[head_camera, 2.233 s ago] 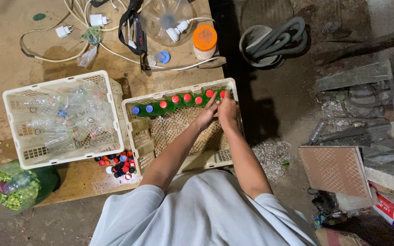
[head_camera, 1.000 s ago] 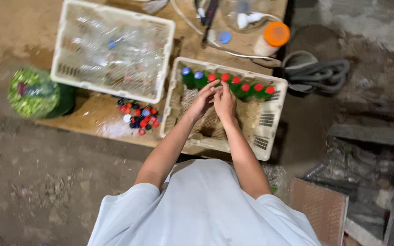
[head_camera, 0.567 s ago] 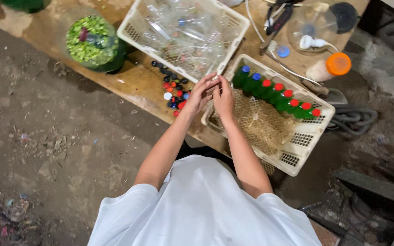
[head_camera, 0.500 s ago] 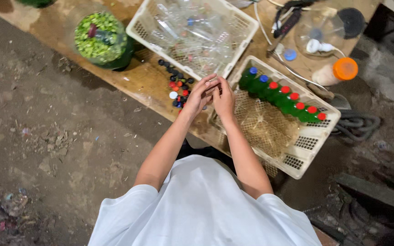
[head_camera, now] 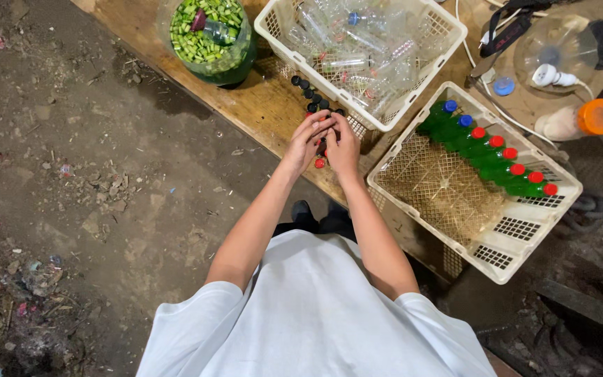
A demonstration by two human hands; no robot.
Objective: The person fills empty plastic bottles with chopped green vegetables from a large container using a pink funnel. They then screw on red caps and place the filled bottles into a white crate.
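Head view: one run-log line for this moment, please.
left hand | right hand | both over loose bottle caps | between two crates | grip unclear

A: Which parts are hidden? 
B: The left hand (head_camera: 306,142) and right hand (head_camera: 343,145) cover most of the loose bottle caps (head_camera: 313,103); any grasp is indiscernible.

A: And cut off? 
B: The crate of clear bottles (head_camera: 448,21), at the top edge.

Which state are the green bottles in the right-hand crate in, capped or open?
Capped. Each of the green bottles in the crate shows a lid on top, two blue and the rest red.
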